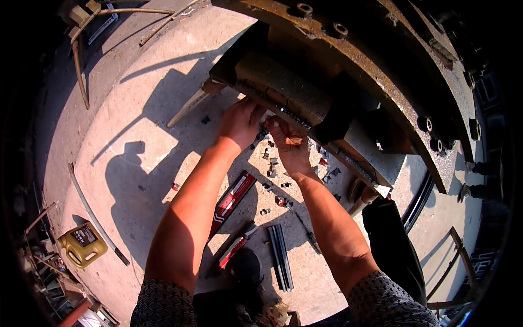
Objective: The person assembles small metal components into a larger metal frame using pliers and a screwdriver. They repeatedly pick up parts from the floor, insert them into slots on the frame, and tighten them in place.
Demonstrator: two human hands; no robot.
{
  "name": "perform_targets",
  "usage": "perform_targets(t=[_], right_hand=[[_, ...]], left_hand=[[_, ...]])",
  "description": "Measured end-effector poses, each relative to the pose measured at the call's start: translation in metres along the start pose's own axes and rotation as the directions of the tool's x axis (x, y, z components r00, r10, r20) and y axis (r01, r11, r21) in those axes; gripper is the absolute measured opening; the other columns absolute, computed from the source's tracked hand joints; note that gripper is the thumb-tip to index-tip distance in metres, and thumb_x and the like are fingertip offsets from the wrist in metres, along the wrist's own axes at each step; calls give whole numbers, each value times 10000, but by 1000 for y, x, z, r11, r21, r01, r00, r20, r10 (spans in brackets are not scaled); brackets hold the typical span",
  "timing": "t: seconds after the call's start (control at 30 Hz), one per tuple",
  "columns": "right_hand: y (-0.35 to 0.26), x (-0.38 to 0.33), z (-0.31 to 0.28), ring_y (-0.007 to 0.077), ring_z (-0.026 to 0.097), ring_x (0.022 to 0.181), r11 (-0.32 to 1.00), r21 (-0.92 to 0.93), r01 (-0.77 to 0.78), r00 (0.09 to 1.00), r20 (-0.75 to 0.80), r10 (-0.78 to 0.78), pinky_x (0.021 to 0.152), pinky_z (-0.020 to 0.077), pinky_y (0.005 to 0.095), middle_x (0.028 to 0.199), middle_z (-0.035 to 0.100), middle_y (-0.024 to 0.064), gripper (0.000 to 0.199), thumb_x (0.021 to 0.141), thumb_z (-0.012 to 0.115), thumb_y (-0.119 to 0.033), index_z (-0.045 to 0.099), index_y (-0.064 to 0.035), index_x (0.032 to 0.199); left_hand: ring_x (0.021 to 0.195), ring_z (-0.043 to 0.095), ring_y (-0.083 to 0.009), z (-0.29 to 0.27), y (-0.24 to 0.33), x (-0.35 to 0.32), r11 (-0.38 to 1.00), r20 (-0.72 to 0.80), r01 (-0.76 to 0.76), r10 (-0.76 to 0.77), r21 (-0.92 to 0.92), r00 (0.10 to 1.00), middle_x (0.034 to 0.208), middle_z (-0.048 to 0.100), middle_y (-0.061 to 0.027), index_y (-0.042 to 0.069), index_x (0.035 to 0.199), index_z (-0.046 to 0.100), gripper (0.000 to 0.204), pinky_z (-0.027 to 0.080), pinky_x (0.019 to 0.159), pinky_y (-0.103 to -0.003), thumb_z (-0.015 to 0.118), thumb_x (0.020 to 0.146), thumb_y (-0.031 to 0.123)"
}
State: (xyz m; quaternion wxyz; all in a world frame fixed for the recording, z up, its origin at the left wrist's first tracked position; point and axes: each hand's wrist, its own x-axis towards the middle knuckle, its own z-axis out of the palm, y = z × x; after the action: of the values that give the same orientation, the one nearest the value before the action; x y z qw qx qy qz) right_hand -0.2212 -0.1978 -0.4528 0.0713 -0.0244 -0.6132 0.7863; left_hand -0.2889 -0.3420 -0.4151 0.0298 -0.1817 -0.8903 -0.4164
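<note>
Both my hands work close together at the near lower edge of a dark metal frame point(332, 147). My left hand point(239, 124) is closed, its bent fingers at the frame's edge; whatever they grip is hidden. Just beside it, my right hand point(290, 146) has its fingers curled and pressed together at the same edge, on something too small to make out. Small dark clip-like pieces point(272, 162) lie scattered on the concrete below. Between my forearms rests a long red and white box point(234, 197). Nearer to me are a red-handled tool point(233, 255) and a bundle of dark strips point(280, 257).
Big curved rusty metal beams point(381, 82) with bolts and nuts arch over the right side. An olive jerrycan point(83, 244) and a bent pipe point(97, 213) lie at left. Scrap point(62, 289) is heaped at the lower left. Another person's legs point(479, 182) show at far right.
</note>
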Motion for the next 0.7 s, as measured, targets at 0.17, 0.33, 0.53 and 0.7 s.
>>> perform_targets(t=[0.17, 0.33, 0.53, 0.7], right_hand=[[-6, 8, -2, 95, 613, 959, 996, -81, 28, 1000, -10, -29, 883, 465, 263, 1003, 712, 0, 193, 1006, 679, -209, 700, -40, 1096], [-7, 4, 0, 113, 622, 978, 1000, -5, 14, 999, -51, -14, 907, 478, 282, 1009, 712, 29, 184, 1001, 684, -180, 691, -23, 1097], [39, 10, -35, 157, 665, 1001, 967, -224, 123, 991, -21, -131, 914, 511, 297, 1085, 729, 70, 223, 998, 666, -105, 671, -19, 1204], [60, 6, -37, 184, 668, 1078, 907, 418, -56, 994, -62, 90, 969, 517, 302, 1145, 711, 113, 258, 988, 643, -29, 629, 22, 1241]], left_hand=[[1003, 637, -441, 2, 0, 5, 999, -53, -11, 9, -30, 999, 1050, 691, -211, 90, 1100, 672, 209, 526, 828, -514, 570, 983, 229], [896, 675, -415, 2, 4, 2, 998, -78, -24, 19, -65, 997, 1013, 698, -203, 85, 1087, 675, 182, 550, 746, -477, 595, 976, 206], [841, 697, -395, 2, 17, 7, 961, 69, 177, -166, -213, 984, 971, 699, -208, 69, 1037, 689, 130, 558, 715, -451, 610, 956, 133], [889, 686, -405, 5, 6, 5, 992, 32, 101, -99, -80, 995, 962, 697, -210, 71, 1017, 697, 127, 552, 760, -463, 607, 941, 119]])
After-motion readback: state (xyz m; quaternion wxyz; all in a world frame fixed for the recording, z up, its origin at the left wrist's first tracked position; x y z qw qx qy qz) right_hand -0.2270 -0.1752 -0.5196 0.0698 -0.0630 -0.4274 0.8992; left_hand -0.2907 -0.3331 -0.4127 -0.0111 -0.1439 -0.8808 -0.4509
